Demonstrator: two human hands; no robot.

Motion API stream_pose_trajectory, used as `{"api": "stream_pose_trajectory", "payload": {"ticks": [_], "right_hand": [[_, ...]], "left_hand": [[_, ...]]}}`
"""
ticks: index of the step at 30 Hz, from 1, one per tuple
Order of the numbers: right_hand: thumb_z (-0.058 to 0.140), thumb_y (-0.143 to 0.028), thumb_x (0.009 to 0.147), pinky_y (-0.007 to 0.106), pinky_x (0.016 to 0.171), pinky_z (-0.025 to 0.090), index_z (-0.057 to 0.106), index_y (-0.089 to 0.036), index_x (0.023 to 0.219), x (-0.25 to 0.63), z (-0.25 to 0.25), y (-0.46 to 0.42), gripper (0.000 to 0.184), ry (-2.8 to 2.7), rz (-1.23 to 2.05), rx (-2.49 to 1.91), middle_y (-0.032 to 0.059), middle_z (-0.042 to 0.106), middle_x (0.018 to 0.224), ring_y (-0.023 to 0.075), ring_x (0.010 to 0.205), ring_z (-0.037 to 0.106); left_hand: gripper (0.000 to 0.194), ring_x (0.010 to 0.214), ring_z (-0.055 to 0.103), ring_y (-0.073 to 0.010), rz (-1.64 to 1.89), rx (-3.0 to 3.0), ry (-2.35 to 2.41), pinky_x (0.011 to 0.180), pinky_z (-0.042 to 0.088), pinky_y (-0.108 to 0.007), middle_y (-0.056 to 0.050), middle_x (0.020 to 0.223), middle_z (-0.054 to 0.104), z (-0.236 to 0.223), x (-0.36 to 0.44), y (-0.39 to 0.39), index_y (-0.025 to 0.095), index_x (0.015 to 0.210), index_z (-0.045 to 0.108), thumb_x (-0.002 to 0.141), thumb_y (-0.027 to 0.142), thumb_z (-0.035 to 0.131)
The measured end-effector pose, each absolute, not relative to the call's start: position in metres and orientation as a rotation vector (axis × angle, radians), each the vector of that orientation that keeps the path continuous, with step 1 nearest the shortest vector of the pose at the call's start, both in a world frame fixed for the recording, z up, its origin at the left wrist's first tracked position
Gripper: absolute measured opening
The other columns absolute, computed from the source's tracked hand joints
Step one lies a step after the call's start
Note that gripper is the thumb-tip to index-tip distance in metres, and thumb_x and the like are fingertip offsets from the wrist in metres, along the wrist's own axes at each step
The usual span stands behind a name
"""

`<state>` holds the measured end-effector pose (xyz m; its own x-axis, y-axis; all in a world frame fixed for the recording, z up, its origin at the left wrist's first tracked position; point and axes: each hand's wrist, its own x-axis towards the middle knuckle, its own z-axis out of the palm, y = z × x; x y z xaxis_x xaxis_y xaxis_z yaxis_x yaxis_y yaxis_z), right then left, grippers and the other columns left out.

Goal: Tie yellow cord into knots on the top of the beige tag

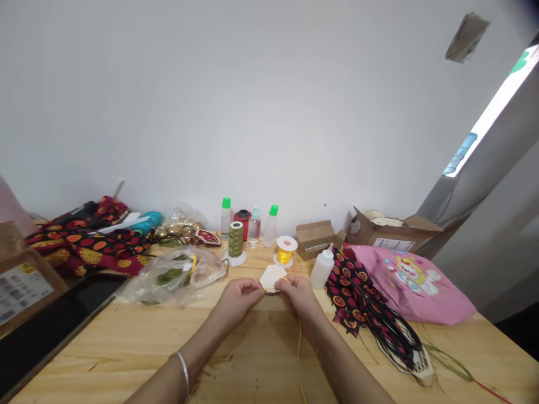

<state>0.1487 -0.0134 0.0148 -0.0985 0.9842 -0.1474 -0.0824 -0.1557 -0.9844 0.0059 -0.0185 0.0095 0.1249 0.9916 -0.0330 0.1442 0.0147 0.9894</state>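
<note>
Between my two hands is a small pale, flat piece with an angular outline (pixel 273 276), and a thin yellow cord (pixel 300 359) lies along its lower edge. My left hand (pixel 244 294) pinches the piece at its lower left, where a bit of yellow shows by the fingertips. At the lower right edge, my right hand (pixel 300 294) has thumb and finger closed on the cord, which hangs down past the wrist to the table's front. The fingertips partly cover the edge. Just behind the piece stands a white spool of yellow cord (pixel 286 252).
Behind are an olive thread cone (pixel 236 238), a red spool (pixel 242 220) and green-capped bottles (pixel 226 216). A white squeeze bottle (pixel 322 269) stands right, near patterned fabric (pixel 347 289), a pink bag (pixel 415 286) and cardboard boxes (pixel 315 238). Plastic bags (pixel 181 275) lie left.
</note>
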Motion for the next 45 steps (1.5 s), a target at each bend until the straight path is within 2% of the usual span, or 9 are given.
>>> {"api": "stream_pose_trajectory", "payload": {"ticks": [3,7,10,15,21,28,32,41,45], "right_hand": [[0.051,-0.023,0.059,0.018,0.033,0.005,0.043,-0.014,0.049,0.151,0.018,-0.018,0.015,-1.074,1.704,-1.111,-0.0102,0.029,0.036,0.0013,0.031,0.012],[0.053,-0.025,0.062,0.016,0.032,0.003,0.045,-0.012,0.052,0.154,0.021,-0.022,0.017,-0.964,1.92,-0.901,-0.0101,0.027,0.039,0.0008,0.033,0.009],[0.055,-0.024,0.063,0.015,0.032,0.003,0.048,-0.012,0.058,0.155,0.022,-0.022,0.014,-0.913,2.008,-0.798,-0.0107,0.026,0.041,0.0005,0.034,0.009],[0.051,-0.018,0.063,0.016,0.031,0.004,0.058,-0.01,0.078,0.151,0.023,-0.024,0.019,-1.048,2.032,-0.826,-0.0091,0.037,0.039,0.0,0.03,0.012],[0.049,-0.021,0.061,0.015,0.032,0.016,0.059,-0.01,0.088,0.14,0.017,-0.024,0.03,-1.373,1.564,-1.079,-0.0092,0.037,0.031,0.003,0.028,0.028],[0.047,-0.022,0.065,0.016,0.034,0.017,0.059,-0.014,0.086,0.139,-0.001,-0.017,0.026,-1.687,1.019,-1.191,-0.0085,0.031,0.037,0.0041,0.033,0.024],[0.046,-0.022,0.067,0.016,0.036,0.02,0.059,-0.016,0.087,0.14,-0.002,-0.017,0.024,-1.807,0.841,-1.213,-0.0077,0.033,0.039,0.005,0.035,0.026],[0.047,-0.027,0.071,0.019,0.051,0.033,0.062,-0.024,0.085,0.144,0.012,-0.024,0.02,-2.06,0.398,-1.328,-0.0006,0.062,0.06,0.0102,0.051,0.051],[0.048,-0.028,0.073,0.02,0.056,0.035,0.061,-0.027,0.084,0.146,0.012,-0.024,0.018,-2.102,0.313,-1.341,-0.0006,0.065,0.071,0.012,0.061,0.056]], "left_hand": [[0.017,0.053,0.05,-0.012,1.061,1.364,1.232,0.052,0.037,-0.021,0.0,0.054,0.06,0.009,0.005,-0.017,0.012,0.058,0.061,0.055,0.028,0.059],[0.018,0.056,0.053,-0.0135,1.112,1.363,1.22,0.056,0.039,-0.022,-0.001,0.056,0.062,0.005,0.004,-0.014,0.012,0.058,0.062,0.057,0.03,0.059],[0.018,0.056,0.052,-0.0131,1.11,1.356,1.195,0.056,0.039,-0.022,-0.001,0.057,0.062,0.004,0.004,-0.013,0.012,0.06,0.062,0.058,0.029,0.058],[0.018,0.054,0.051,-0.0116,1.076,1.323,1.153,0.055,0.038,-0.021,0.0,0.056,0.062,0.005,0.005,-0.015,0.011,0.06,0.062,0.057,0.028,0.06],[0.013,0.049,0.047,-0.0088,1.018,1.284,1.066,0.049,0.034,-0.018,0.002,0.051,0.059,0.009,0.004,-0.017,0.012,0.056,0.06,0.058,0.025,0.058],[0.016,0.031,0.019,-0.0023,0.956,1.143,1.142,0.035,0.015,-0.016,0.011,0.034,0.033,0.021,0.005,-0.023,0.013,0.049,0.052,0.06,0.024,0.055],[0.018,0.034,0.021,-0.0026,0.953,1.196,1.164,0.035,0.013,-0.017,0.008,0.039,0.039,0.021,0.006,-0.023,0.012,0.052,0.055,0.06,0.027,0.055],[0.021,0.035,0.022,-0.0032,1.001,1.221,1.172,0.036,0.014,-0.017,0.008,0.037,0.037,0.013,0.005,-0.02,0.012,0.049,0.056,0.062,0.028,0.054],[0.022,0.033,0.021,-0.0031,1.003,1.217,1.199,0.035,0.014,-0.017,0.009,0.036,0.036,0.013,0.005,-0.02,0.012,0.048,0.056,0.061,0.03,0.054]]}}
